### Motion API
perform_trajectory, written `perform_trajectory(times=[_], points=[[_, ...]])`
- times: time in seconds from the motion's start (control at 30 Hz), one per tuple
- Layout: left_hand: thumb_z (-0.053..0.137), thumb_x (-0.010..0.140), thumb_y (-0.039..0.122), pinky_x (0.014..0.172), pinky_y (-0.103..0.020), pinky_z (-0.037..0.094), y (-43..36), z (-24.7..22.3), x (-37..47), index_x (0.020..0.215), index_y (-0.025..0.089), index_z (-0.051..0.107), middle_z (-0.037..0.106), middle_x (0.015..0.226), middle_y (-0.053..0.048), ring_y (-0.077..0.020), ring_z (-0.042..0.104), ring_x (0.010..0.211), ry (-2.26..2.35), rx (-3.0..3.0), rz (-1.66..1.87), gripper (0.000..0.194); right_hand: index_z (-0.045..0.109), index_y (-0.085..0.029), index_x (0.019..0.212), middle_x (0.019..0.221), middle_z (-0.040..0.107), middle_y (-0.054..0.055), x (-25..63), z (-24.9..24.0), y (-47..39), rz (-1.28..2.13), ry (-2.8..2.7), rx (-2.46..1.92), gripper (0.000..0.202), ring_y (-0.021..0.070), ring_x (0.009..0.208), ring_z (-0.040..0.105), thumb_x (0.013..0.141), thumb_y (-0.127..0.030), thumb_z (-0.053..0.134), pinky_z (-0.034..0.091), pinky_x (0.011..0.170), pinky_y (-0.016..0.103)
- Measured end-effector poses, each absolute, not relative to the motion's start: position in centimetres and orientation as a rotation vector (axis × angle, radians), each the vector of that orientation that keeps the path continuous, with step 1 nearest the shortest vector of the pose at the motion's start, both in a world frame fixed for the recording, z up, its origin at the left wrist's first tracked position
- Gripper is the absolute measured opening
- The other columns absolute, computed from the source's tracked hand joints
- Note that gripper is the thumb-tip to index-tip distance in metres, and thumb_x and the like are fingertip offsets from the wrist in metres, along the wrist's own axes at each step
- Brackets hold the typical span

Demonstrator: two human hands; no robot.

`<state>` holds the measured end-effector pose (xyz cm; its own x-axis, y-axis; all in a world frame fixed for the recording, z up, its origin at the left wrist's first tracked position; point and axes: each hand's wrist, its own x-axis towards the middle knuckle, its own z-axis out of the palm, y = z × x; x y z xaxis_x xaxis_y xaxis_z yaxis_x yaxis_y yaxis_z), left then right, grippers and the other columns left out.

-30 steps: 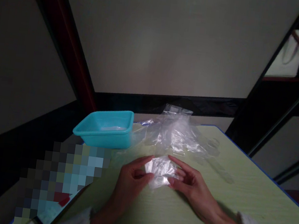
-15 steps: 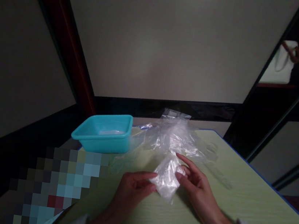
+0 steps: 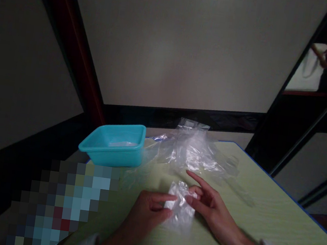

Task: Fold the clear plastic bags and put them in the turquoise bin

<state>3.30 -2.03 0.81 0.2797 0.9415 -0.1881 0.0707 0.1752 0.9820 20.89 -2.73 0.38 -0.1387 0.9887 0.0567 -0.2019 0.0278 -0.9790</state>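
Note:
Between my two hands is a small crumpled clear plastic bag [image 3: 181,213], folded into a rough square above the table. My left hand [image 3: 153,211] pinches its left side between thumb and fingers. On the other side, my right hand [image 3: 208,203] grips the right edge with the thumb against bent fingers, while its index finger points out past the bag. Just beyond my hands lies a loose heap of clear plastic bags [image 3: 194,152] on the table.
A turquoise plastic basin [image 3: 113,158] stands at the table's back left corner, with something pale inside. The light green table [image 3: 262,216] has a blue edge. Behind it rises a pale wardrobe panel [image 3: 173,51]. A white bag [image 3: 307,71] sits on a shelf at right.
The plastic bag is folded smaller and its top has come down, away from the heap. My left hand has shifted slightly right; my right fingers have lowered a little.

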Motion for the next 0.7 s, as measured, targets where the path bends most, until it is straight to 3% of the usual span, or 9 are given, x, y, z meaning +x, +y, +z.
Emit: perform_trajectory(times=[0.17, 0.37, 0.5, 0.6, 0.7], points=[[0.065, 0.055, 0.017, 0.045, -0.018, 0.027, -1.85, 0.94, 3.12, 0.105, 0.009, 0.068, 0.058, 0.045, 0.002, -0.0065, 0.039, 0.04, 1.123, 1.188, 0.918, 0.051, 0.044, -0.03, 0.129, 0.088, 0.06, 0.0, 20.54, 0.35, -3.11, 1.462, -1.108, -0.847, 0.066, 0.0111, 0.078, 0.055, 0.07, -0.03, 0.073, 0.042, 0.072, 0.026], [0.064, 0.057, 0.025, 0.045, -0.019, 0.022, -1.83, 1.32, 3.09, 0.116, 0.006, 0.06, 0.047, 0.041, 0.006, -0.0059, 0.03, 0.042, 1.147, 1.201, 0.959, 0.062, 0.055, -0.031, 0.12, 0.101, 0.061, 0.003, 19.92, 0.4, -3.49, 1.495, -1.245, -0.771, 0.054, 0.015, 0.09, 0.055, 0.07, -0.03, 0.072, 0.043, 0.083, 0.032], [0.062, 0.059, 0.026, 0.045, -0.019, 0.02, -1.93, 1.32, 3.2, 0.119, 0.005, 0.058, 0.043, 0.041, 0.008, -0.0057, 0.028, 0.043, 1.166, 1.239, 0.948, 0.064, 0.065, -0.026, 0.109, 0.08, 0.06, 0.0, 19.9, 0.36, -3.6, 1.416, -1.375, -0.894, 0.04, 0.0112, 0.068, 0.051, 0.07, -0.029, 0.071, 0.043, 0.063, 0.024], [0.061, 0.059, 0.025, 0.045, -0.019, 0.02, -1.94, 1.22, 3.23, 0.119, 0.005, 0.058, 0.04, 0.041, 0.009, -0.0056, 0.027, 0.043, 1.168, 1.255, 0.954, 0.063, 0.063, -0.023, 0.113, 0.065, 0.051, -0.004, 19.95, 0.3, -3.62, 1.392, -1.422, -0.978, 0.047, 0.0063, 0.051, 0.037, 0.067, -0.026, 0.073, 0.034, 0.048, 0.019], [0.061, 0.06, 0.024, 0.045, -0.019, 0.02, -1.95, 1.17, 3.2, 0.12, 0.006, 0.057, 0.038, 0.041, 0.009, -0.0054, 0.026, 0.043, 1.152, 1.262, 0.954, 0.063, 0.058, -0.021, 0.12, 0.067, 0.052, -0.004, 19.91, 0.23, -3.62, 1.406, -1.41, -0.987, 0.057, 0.0048, 0.049, 0.033, 0.065, -0.025, 0.073, 0.03, 0.045, 0.019]])
